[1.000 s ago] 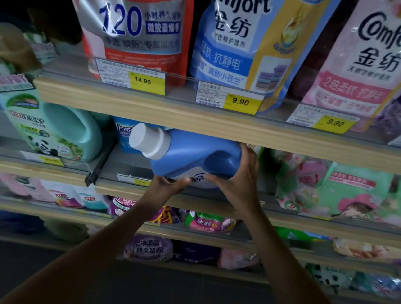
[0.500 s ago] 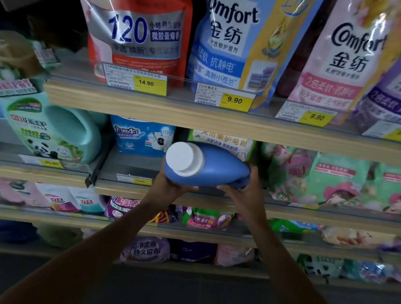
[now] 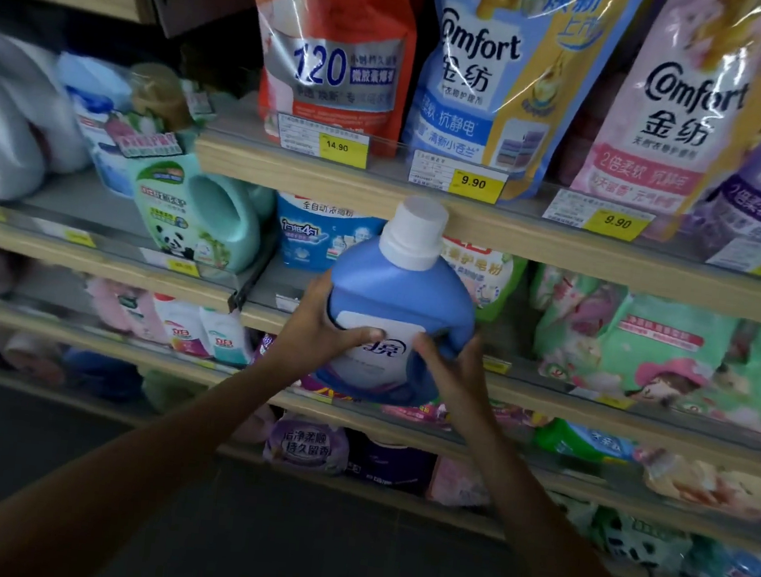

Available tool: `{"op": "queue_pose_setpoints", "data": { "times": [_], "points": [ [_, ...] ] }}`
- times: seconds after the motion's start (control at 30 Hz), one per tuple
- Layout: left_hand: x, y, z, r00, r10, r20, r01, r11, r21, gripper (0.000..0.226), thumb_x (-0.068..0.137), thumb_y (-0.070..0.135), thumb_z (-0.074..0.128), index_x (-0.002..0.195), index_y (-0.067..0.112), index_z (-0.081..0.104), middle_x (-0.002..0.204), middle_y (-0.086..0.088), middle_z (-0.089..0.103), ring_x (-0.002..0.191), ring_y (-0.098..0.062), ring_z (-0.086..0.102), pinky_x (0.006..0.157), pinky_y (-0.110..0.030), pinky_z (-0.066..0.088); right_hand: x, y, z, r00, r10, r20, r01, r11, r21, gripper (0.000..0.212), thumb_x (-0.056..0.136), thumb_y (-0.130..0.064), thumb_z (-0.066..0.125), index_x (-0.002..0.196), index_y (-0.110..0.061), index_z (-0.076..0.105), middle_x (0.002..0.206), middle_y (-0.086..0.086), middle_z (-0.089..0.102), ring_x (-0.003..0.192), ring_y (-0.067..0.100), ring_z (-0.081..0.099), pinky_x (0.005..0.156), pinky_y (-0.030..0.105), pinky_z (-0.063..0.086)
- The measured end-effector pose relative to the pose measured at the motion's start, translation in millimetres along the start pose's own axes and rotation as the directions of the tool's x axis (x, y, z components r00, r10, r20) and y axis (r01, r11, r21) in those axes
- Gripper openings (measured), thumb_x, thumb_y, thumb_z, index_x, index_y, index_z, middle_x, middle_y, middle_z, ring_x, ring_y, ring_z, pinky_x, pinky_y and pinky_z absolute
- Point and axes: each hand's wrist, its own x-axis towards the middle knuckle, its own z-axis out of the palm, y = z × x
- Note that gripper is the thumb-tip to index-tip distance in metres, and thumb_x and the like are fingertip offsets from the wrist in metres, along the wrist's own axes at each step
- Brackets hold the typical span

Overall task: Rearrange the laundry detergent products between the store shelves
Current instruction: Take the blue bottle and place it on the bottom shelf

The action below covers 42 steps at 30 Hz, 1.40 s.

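Open shelf floor behind the blue bottle (image 3: pixel 398 299), between the teal panda jug (image 3: pixel 203 218) at the divider and the green pouches (image 3: pixel 644 353) toward the right edge. Blocked at the back by the blue-and-white bag (image 3: pixel 318 232) and the powder bag (image 3: pixel 488 271); capped overhead by the upper shelf's wooden front edge (image 3: pixel 538 239), its price tags (image 3: pixel 472 182) hanging just above the white cap. Both hands, left (image 3: pixel 322 334) and right (image 3: pixel 454 371), clamped round the bottle, filling the front edge there.

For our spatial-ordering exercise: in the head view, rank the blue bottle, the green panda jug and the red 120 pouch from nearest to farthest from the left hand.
1. Blue bottle: held in the left hand.
2. Green panda jug: left, on the middle shelf.
3. Red 120 pouch: above, on the upper shelf.
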Motion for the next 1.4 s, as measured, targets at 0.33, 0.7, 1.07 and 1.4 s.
{"op": "queue_pose_setpoints", "data": {
  "times": [0.33,0.7,1.07,1.4],
  "points": [
    [-79,-10,-74,0.952,-0.214,-0.221,0.204,0.977,-0.067,0.095,0.053,0.049,0.082,0.134,0.018,0.046,0.127,-0.003,0.062,0.116,-0.02,0.059,0.094,-0.042,0.052,-28,-15,84,0.975,0.051,0.215,-0.048,0.999,-0.02,0.04,0.081,-0.015,0.073,0.104,-0.01,0.04,0.093,-0.007,0.053,0.084,-0.001,0.055,0.074,0.014,0.044],
    [-168,-54,-206,0.816,-0.367,-0.446,0.295,0.929,-0.225,0.068,0.061,0.03,0.086,0.12,0.012,0.056,0.11,-0.001,0.07,0.098,-0.013,0.068,0.083,-0.034,0.056,-75,-35,244,0.894,0.142,0.426,-0.113,0.989,-0.092,0.048,0.077,-0.026,0.077,0.108,-0.019,0.041,0.099,-0.009,0.056,0.09,0.007,0.054,0.079,0.023,0.04],
    [-220,-99,-329,0.732,-0.417,-0.539,0.342,0.909,-0.239,0.064,0.065,0.027,0.086,0.122,0.02,0.056,0.108,0.003,0.071,0.097,-0.013,0.069,0.08,-0.03,0.057,-108,-38,388,0.818,0.192,0.542,-0.147,0.981,-0.126,0.05,0.077,-0.029,0.077,0.111,-0.02,0.041,0.096,-0.013,0.055,0.094,0.009,0.053,0.069,0.015,0.038],
    [-196,-160,-427,0.654,-0.51,-0.558,0.417,0.859,-0.296,0.058,0.063,0.032,0.086,0.114,0.022,0.058,0.1,0.007,0.072,0.088,-0.007,0.07,0.069,-0.021,0.057,-67,-17,516,0.765,0.277,0.581,-0.145,0.954,-0.264,0.08,0.076,-0.04,0.075,0.138,-0.011,0.034,0.142,0.009,0.047,0.131,0.028,0.043,0.11,0.046,0.036]
  ]
}}
